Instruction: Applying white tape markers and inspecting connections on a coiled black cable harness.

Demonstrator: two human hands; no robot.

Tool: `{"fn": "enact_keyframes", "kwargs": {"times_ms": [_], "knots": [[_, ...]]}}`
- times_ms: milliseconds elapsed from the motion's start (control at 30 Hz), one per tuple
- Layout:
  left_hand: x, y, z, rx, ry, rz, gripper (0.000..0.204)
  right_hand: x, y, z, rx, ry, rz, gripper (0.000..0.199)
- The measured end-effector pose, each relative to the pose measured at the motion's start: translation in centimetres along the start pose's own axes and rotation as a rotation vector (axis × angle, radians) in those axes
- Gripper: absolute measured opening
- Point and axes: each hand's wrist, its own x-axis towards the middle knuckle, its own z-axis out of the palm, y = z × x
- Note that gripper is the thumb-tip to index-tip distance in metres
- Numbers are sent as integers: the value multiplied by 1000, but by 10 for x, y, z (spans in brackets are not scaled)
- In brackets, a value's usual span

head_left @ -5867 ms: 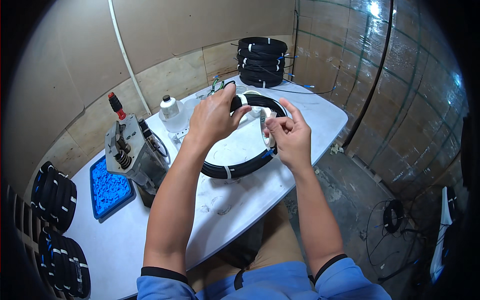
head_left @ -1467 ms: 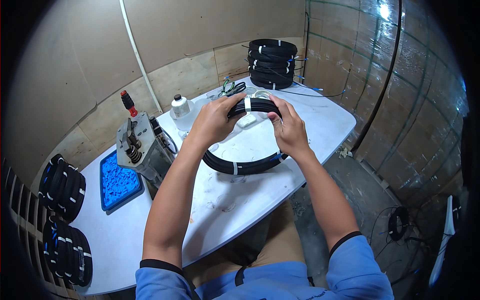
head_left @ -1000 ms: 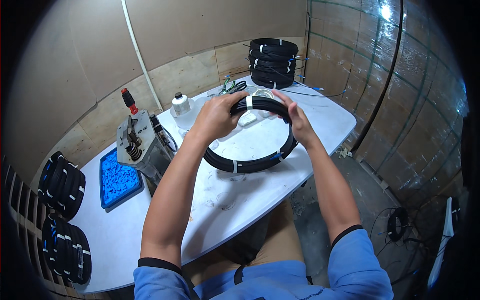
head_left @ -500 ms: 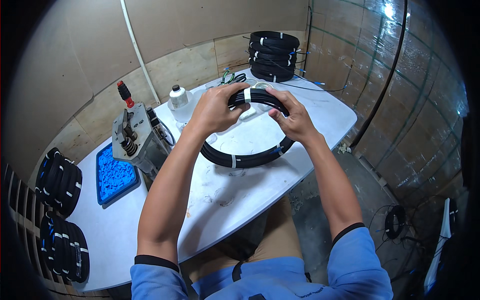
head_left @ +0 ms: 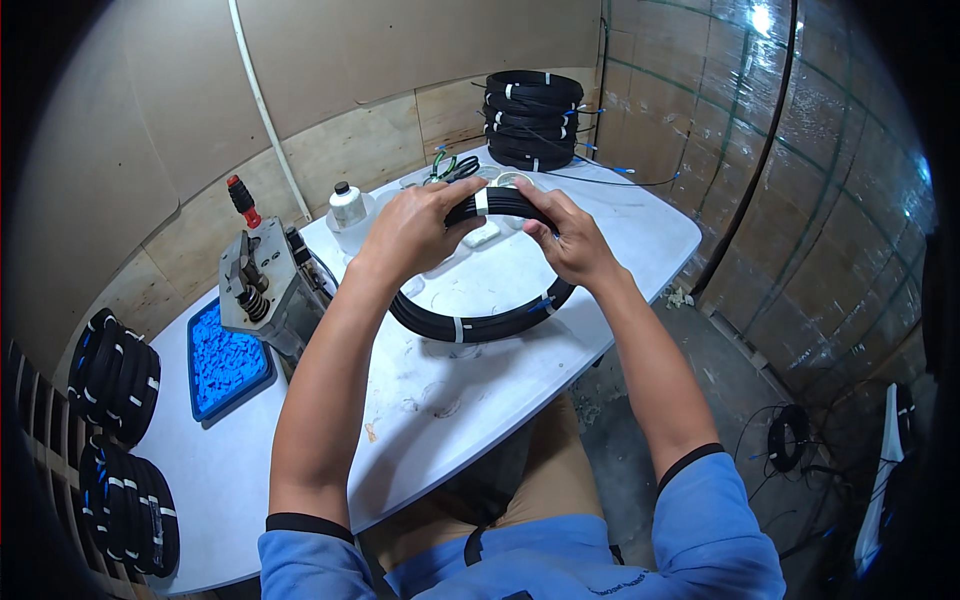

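A coil of black cable, bound with several white tape bands, is held tilted above the white table. My left hand grips the upper left of its ring, fingers over the outside and thumb inside. On the upper right, my right hand is closed round the same coil. Between the two hands a white tape band shows on the cable. A small blue piece sits on the coil's lower right part. Behind the hands lie green-handled pliers and rolls of tape, partly covered.
A grey metal press with a red-and-black handle stands left, beside a blue tray of small blue pieces. A white bottle is further back. More black coils are stacked at the back and at the far left.
The whole view has shifted slightly, with the table and stacked coils now a little further left and lower. Both hands keep their hold on the cable coil.
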Motion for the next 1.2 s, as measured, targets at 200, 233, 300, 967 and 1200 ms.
{"fn": "enact_keyframes", "kwargs": {"times_ms": [200,233,300,967,1200], "knots": [[-9,-5,3,-182,24,-144,47,-4,5,-4,83,45,-28,49],[-11,-10,6,-158,-6,-208,40,-3,8,-2,83,55,-21,50],[-11,-11,10,-133,24,-257,37,-1,10,0,89,63,-12,50],[-1,-30,34,-215,115,-415,27,10,54,-1,487,-31,343,85],[-12,-37,27,-283,92,-438,26,-24,77,14,1101,91,421,104]]}}
